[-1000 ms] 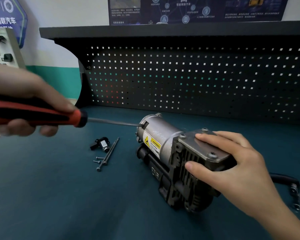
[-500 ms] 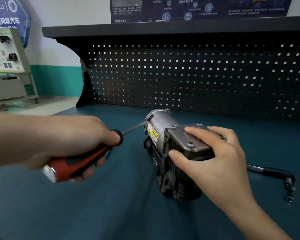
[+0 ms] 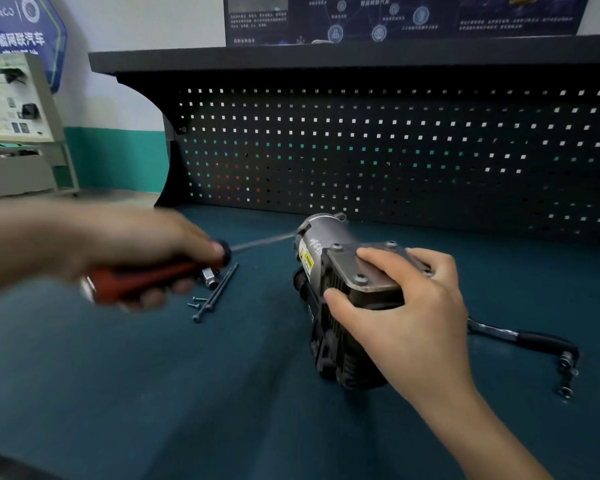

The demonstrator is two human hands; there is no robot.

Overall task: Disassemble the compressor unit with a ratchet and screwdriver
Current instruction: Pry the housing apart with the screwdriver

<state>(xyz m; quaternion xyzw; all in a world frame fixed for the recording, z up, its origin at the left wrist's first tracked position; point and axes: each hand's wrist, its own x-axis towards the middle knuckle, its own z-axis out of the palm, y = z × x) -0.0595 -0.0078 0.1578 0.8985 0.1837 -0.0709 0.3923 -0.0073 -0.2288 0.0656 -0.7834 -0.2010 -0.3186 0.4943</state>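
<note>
Compressor (image 3: pixel 333 344) lay on its side on the blue-green bench (image 3: pixel 153 393), motor can pointing away from the person toward the pegboard (image 3: pixel 395 150)

Right hand (image 3: pixel 406 306) clasped the compressor's near end, thumb on the side facing the camera, fingers draped over the grey top plate (image 3: pixel 371 268). Bolt heads showed in that plate, not yet drawn

Left hand (image 3: pixel 136 247), blurred, was wrapped round the red-and-black handle of the screwdriver (image 3: pixel 153 275), left of the compressor. Shaft ran to the rim of the motor can. Could not tell whether the tip sat in a slot or a seam

Step in hand, as judged: working the motor end with the screwdriver while the other hand steadied the body. The next move would need the tip seated squarely and the compressor pinned against the push, lest the blade slip

Left of the compressor: two long bolts (image 3: pixel 219 289), small screws (image 3: pixel 196 301), a small metal fitting (image 3: pixel 210 277). Right of it, partly behind the wrist: the ratchet (image 3: pixel 520 337), untouched

Writing: yellow warning label (image 3: pixel 307 259) on the motor can, text too small to read. Blue sign (image 3: pixel 16 39) far up-left read 智能网联汽车. Dark poster (image 3: pixel 395 15) above was illegible
</note>
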